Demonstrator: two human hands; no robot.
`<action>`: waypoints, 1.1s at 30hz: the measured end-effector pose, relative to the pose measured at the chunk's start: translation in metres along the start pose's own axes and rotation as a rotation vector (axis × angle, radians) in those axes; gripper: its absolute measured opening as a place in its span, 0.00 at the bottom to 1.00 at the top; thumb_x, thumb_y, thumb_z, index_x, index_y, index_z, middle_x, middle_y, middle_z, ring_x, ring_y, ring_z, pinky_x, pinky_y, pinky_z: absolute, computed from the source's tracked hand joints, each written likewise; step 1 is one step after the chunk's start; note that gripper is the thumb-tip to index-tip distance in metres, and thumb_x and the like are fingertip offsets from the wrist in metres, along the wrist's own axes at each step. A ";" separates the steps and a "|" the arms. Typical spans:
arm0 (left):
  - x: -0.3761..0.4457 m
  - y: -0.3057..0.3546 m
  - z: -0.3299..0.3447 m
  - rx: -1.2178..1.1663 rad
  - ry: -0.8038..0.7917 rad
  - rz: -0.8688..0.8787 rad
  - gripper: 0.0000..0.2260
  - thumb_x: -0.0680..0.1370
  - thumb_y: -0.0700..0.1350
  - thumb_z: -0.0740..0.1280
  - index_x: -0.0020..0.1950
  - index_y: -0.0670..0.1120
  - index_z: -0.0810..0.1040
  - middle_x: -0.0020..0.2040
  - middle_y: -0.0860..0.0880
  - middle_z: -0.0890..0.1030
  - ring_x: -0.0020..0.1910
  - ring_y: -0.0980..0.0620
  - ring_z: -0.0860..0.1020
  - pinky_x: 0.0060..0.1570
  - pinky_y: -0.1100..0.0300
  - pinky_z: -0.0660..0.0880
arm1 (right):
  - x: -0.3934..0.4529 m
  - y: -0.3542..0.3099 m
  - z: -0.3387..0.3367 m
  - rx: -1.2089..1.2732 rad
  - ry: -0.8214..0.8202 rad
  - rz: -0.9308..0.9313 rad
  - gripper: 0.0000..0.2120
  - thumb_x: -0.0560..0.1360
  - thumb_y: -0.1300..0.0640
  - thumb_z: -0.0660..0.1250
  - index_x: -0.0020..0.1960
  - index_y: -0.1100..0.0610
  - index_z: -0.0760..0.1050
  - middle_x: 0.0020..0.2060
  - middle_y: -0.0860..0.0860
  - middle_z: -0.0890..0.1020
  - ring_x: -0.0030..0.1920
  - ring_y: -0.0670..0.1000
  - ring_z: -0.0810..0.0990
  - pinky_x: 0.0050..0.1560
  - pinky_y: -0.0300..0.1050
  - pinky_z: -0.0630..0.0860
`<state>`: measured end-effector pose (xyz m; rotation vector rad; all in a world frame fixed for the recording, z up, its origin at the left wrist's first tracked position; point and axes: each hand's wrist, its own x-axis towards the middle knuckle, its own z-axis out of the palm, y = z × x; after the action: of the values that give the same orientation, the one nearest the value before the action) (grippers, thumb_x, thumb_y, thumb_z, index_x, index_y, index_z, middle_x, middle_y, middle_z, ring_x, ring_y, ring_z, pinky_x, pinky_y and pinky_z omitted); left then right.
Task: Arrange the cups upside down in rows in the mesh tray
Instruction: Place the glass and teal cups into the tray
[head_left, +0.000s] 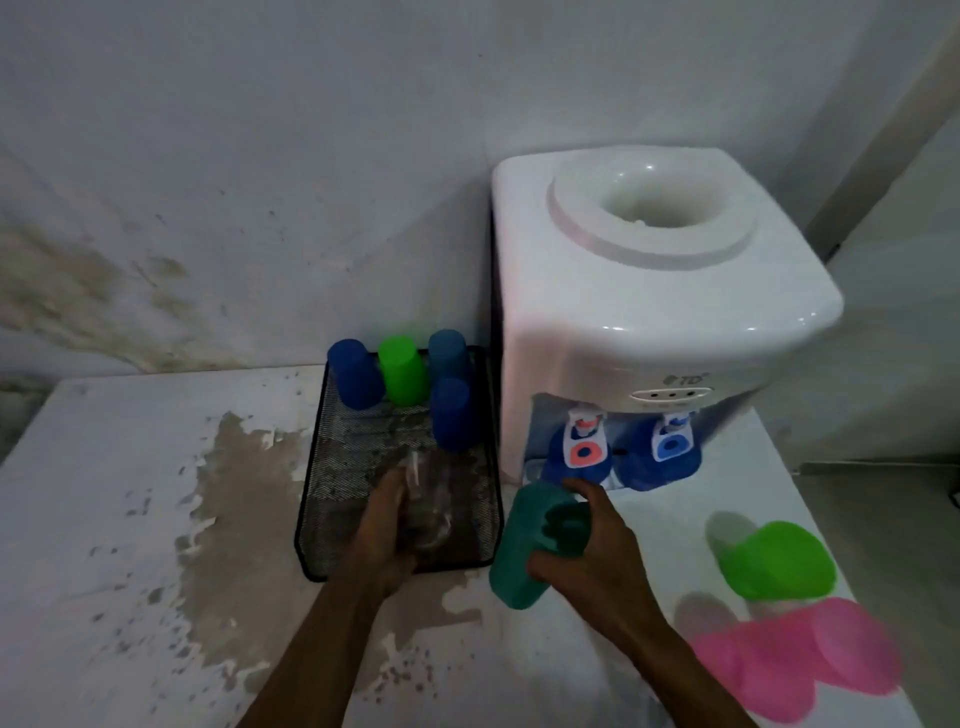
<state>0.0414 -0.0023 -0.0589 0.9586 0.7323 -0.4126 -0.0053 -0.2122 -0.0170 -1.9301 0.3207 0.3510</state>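
Both forearms reach in from the bottom edge, angled up and slightly inward over the stained white worktop (130, 519). At the left forearm's end, the left hand (382, 525) is curled around a clear cup (426, 504), holding it low over the near half of the black mesh tray (306, 509). Beside it, the right hand (582, 545) wraps a teal cup (519, 551) just past the tray's right rim, with the cup tilted, its lower end toward the camera. Four cups stand upside down at the tray's far end: a blue cup (356, 374), a green cup (401, 371) and a grey-blue cup (449, 353) in a row, with another blue cup (454, 413) in front. On the right, a green cup (779, 561) and blurred pink cups (800, 660) lie near a white water dispenser (649, 322).
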 end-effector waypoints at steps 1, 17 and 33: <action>0.005 0.010 -0.003 -0.094 -0.002 -0.058 0.17 0.78 0.55 0.60 0.49 0.43 0.81 0.40 0.44 0.83 0.36 0.49 0.79 0.36 0.57 0.77 | 0.003 -0.003 0.008 -0.004 -0.021 0.026 0.37 0.61 0.64 0.77 0.64 0.49 0.64 0.53 0.47 0.76 0.53 0.47 0.76 0.46 0.31 0.73; 0.128 0.100 -0.004 0.285 0.214 -0.298 0.27 0.70 0.59 0.71 0.61 0.43 0.73 0.57 0.40 0.79 0.41 0.45 0.78 0.26 0.60 0.73 | 0.054 -0.026 0.060 -0.089 -0.196 0.144 0.33 0.60 0.63 0.79 0.57 0.46 0.65 0.52 0.45 0.78 0.53 0.47 0.78 0.57 0.43 0.78; 0.130 0.117 0.008 0.361 0.216 -0.273 0.26 0.73 0.65 0.61 0.51 0.41 0.74 0.47 0.41 0.77 0.45 0.45 0.76 0.39 0.57 0.74 | 0.067 -0.020 0.066 -0.020 -0.161 0.186 0.35 0.59 0.61 0.79 0.61 0.48 0.69 0.55 0.45 0.79 0.56 0.48 0.77 0.57 0.47 0.79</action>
<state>0.2063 0.0523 -0.0809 1.2596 1.0122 -0.7042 0.0572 -0.1472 -0.0501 -1.8822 0.3919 0.6304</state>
